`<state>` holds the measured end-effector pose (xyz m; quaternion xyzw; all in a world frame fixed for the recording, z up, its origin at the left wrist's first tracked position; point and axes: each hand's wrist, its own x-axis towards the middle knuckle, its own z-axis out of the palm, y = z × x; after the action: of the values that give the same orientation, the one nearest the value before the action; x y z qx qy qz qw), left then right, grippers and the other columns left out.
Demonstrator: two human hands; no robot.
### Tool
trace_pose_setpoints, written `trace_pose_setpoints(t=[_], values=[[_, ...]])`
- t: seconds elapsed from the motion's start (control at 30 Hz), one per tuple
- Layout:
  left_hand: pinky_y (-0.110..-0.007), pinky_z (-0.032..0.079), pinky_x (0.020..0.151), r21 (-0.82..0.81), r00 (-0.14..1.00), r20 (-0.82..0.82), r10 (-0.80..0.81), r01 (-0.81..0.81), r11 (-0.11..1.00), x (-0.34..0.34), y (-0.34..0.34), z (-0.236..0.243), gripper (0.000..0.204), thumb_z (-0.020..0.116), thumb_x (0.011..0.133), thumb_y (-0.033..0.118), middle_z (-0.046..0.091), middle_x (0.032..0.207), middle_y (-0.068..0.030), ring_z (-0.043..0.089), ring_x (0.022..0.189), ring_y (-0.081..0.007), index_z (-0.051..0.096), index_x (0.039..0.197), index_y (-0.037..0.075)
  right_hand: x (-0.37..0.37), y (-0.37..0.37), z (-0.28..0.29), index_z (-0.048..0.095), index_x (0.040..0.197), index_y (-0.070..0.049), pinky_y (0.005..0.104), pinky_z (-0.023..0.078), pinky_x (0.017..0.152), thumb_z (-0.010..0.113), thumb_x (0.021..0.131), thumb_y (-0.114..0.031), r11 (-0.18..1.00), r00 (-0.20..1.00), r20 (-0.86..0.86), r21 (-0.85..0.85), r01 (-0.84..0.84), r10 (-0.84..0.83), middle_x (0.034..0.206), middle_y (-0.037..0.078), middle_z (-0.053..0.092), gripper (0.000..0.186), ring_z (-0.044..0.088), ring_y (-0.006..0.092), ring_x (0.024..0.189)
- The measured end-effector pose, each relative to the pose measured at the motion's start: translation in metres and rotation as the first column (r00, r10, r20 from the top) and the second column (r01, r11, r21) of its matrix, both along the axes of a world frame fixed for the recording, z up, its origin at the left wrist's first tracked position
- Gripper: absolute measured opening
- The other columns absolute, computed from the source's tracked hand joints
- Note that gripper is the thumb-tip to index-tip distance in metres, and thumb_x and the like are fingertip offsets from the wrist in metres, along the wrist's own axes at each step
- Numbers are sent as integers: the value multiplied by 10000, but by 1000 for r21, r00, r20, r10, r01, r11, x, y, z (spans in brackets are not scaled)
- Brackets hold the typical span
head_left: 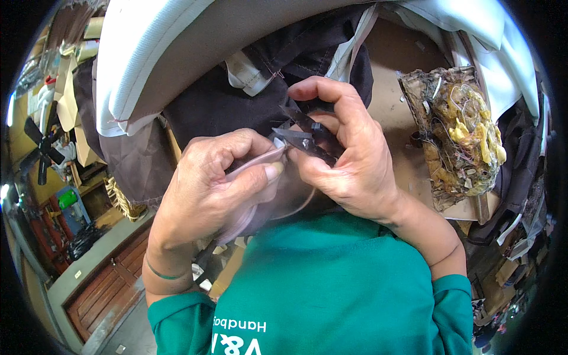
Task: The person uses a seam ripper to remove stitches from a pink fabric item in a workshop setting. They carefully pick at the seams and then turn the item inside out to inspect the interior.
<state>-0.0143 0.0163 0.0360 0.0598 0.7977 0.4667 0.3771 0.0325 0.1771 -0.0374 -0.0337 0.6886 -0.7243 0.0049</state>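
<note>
My left hand (204, 177) is closed, pinching the edge of a pale pinkish-grey sheet piece (266, 204) between thumb and fingers. Part of that piece is blurred and hangs down in front of the green shirt. Black thread snips (316, 135) sit in my right hand (364, 157), curled around them with the index finger bent over the top. Their blades meet the edge of the pale piece right at my left fingertips. Whether the blades touch a thread there is too small to tell. Behind both hands lies dark brown fabric (236, 112) with stitched white-edged parts.
A large white-edged curved piece (160, 59) arches across the far side. To the right stands a board crusted with yellow, hardened glue and thread scraps (464, 133). More white material (503, 71) drapes beyond it. On the left are a black fan (42, 151) and wooden panels (112, 290).
</note>
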Motion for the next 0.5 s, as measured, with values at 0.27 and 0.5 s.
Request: trace_pose_setpoints(t=[0.27,0.5], values=[[-169,382,526,157,867,483,121,-222,962,-5,-9,-6,161,626,785,121,567,681,-17,494,588,-40,582,803,-33,-7,10,10,399,1134,42,205,423,715,577,691,24,889,889,359,-447,-104,285,1033,67,454,478,505,68,819],[-172,397,568,168,856,510,80,-190,967,-1,-12,-16,172,575,842,152,560,703,-2,491,620,-35,570,853,-20,0,5,-4,435,1073,26,216,412,614,574,677,-34,898,913,342,-437,-54,221,850,63,532,424,493,76,723]])
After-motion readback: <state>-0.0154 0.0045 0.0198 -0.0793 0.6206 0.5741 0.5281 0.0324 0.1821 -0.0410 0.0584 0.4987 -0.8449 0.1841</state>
